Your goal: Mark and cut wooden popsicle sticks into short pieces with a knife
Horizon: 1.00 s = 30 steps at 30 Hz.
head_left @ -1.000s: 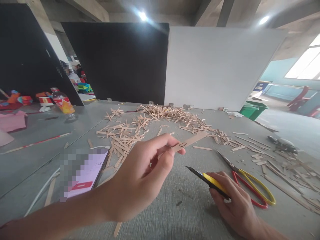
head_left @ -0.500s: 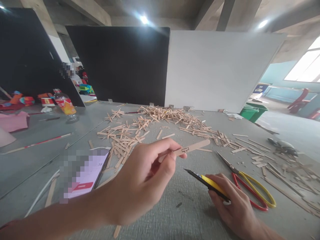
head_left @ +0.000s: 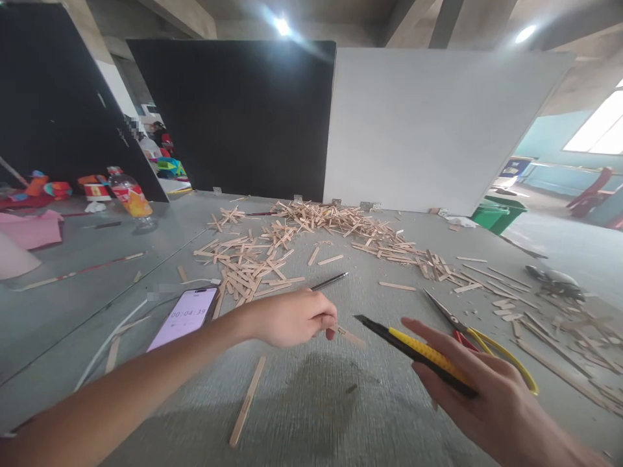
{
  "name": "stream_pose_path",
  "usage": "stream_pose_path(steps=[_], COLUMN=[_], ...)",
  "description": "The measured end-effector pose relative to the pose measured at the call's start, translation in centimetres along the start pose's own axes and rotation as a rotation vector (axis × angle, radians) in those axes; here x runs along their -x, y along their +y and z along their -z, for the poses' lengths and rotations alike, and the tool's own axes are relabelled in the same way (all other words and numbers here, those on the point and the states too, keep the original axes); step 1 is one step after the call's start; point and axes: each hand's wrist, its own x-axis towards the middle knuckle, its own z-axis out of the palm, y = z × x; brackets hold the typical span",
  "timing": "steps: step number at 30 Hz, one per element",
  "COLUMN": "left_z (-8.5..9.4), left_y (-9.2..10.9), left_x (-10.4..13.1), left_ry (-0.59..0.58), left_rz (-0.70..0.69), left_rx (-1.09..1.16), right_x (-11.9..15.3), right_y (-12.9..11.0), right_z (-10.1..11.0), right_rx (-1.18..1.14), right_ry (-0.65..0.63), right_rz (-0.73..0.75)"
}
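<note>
My left hand (head_left: 302, 318) is closed over the middle of the table, pinching a flat wooden stick (head_left: 350, 336) that points to the right. Behind this hand lies a dark pen (head_left: 331, 281). At the right, my right hand (head_left: 481, 389) grips a yellow and black utility knife (head_left: 428, 357), its blade end towards the left hand. Scissors (head_left: 491, 344) with red and yellow handles lie beside the right hand, partly hidden by it. Another wooden stick (head_left: 248, 402) with a dark mark lies near the front.
A heap of wooden sticks (head_left: 341, 217) spreads before the black and white boards. On the left are a phone (head_left: 187, 314) with a cable and a bottle (head_left: 130, 198). A dark beetle-shaped object (head_left: 557, 283) and wood scraps lie at the right. A person is far back left.
My left hand has lowered and turned palm down, still with a stick. The pen and the front stick now show clearly. My right hand with the knife has shifted slightly right.
</note>
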Motion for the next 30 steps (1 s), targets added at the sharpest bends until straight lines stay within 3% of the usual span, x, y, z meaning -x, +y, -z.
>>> stream_pose_path(steps=[5, 9, 18, 30], left_z=[-2.2, -3.2, -4.0, -3.9], left_y=[-2.0, -1.8, -1.9, -2.5], left_x=[-2.4, -2.3, -2.7, -3.4], left_ry=[-0.196, -0.242, -0.253, -0.310], left_rz=[0.005, 0.013, -0.017, -0.053], left_rx=[-0.011, -0.034, -0.060, 0.027], right_x=[-0.2, 0.3, 0.5, 0.4], right_y=[-1.2, -1.4, -1.5, -1.4], right_z=[0.7, 0.0, -0.5, -0.8], right_rx=[-0.054, -0.039, -0.070, -0.067], right_ry=[-0.268, -0.372, -0.447, -0.414], right_rz=[0.116, 0.090, 0.054, 0.088])
